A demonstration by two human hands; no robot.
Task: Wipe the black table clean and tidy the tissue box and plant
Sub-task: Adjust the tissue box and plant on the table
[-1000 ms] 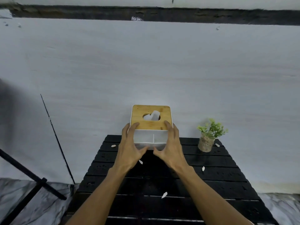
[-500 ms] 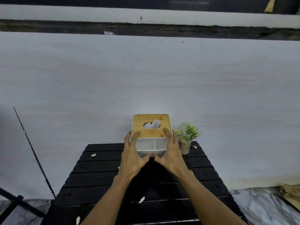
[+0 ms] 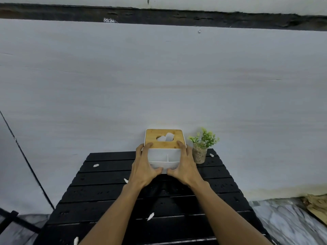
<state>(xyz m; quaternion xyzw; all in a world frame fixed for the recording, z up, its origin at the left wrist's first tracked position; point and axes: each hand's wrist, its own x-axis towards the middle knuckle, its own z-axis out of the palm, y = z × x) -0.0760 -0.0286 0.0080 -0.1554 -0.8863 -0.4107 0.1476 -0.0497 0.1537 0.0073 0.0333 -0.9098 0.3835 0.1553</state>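
black wooden slats make up the table (image 3: 106,191), boards running left to right with thin gaps between them. white scraps (image 3: 150,216) lie scattered on it: one front of centre, one at back left, one by the left wrist, one at the front edge. pale grey wall (image 3: 159,76) stands right behind, with a dark cracked band (image 3: 159,15) across its top. marbled grey floor (image 3: 283,220) shows to the right, with a crumpled brown sheet (image 3: 316,207) at the far edge. a thin black rod (image 3: 26,161) leans on the wall at left. tissue box (image 3: 164,157) sits at back centre of the table, close to the wall; whether its base rests on the slats cannot be told, since the hands cover the lower edge. its long axis runs from the person toward the wall. the bamboo lid (image 3: 154,135) covers the far part, a white tissue (image 3: 168,137) poking from the slot. the open white compartments are at the near end. left hand (image 3: 144,169) grips the box's left side, fingers curled up over the lid corner, thumb on the near face. right hand (image 3: 186,169) grips the right side the same way. the plant (image 3: 203,140) stands upright in a small jar (image 3: 199,155), just beside the box on its right, at the back right corner.
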